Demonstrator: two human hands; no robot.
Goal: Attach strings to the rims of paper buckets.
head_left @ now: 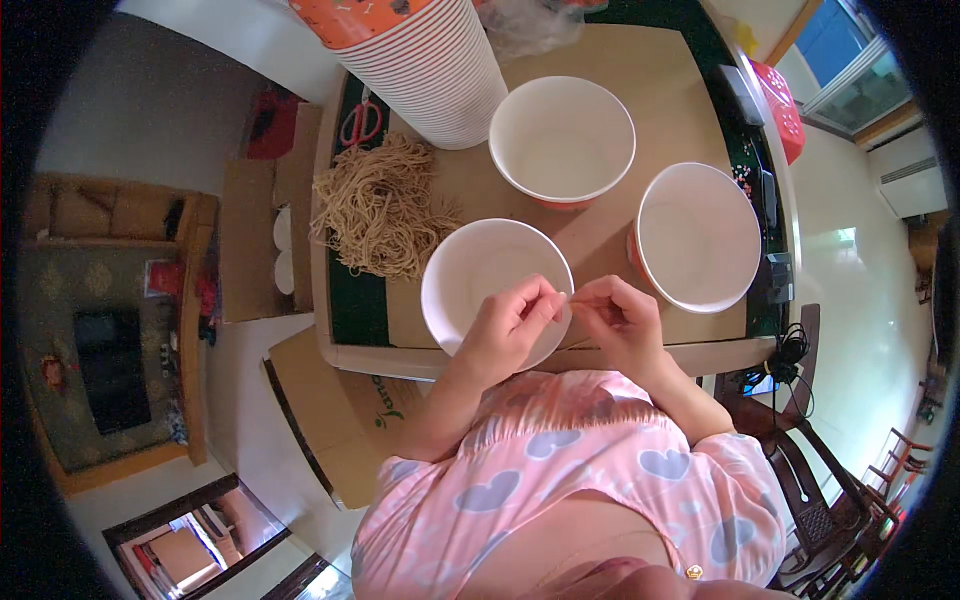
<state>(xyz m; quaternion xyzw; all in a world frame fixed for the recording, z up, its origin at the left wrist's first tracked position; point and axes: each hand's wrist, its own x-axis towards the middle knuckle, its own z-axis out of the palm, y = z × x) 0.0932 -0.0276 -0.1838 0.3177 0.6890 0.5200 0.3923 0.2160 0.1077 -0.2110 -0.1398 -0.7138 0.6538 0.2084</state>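
A white-lined paper bucket (480,262) stands at the table's near edge. Over its right rim, my left hand (512,325) and my right hand (618,315) almost meet, thumbs and fingers pinched together. Whatever thin thing lies between the fingertips is too small to name. Two more paper buckets, one in the middle (562,135) and one on the right (697,238), stand open with orange outsides just showing. A tangled heap of tan string (385,205) lies left of the nearest bucket. Beyond it leans a tall stack of nested paper buckets (425,75).
Red-handled scissors (361,122) lie by the string. Flat cardboard (650,110) covers much of the table. A clear plastic bag (530,25) sits at the back. Cardboard boxes (345,415) stand below the table's left side, and a dark wooden chair (815,490) is at the right.
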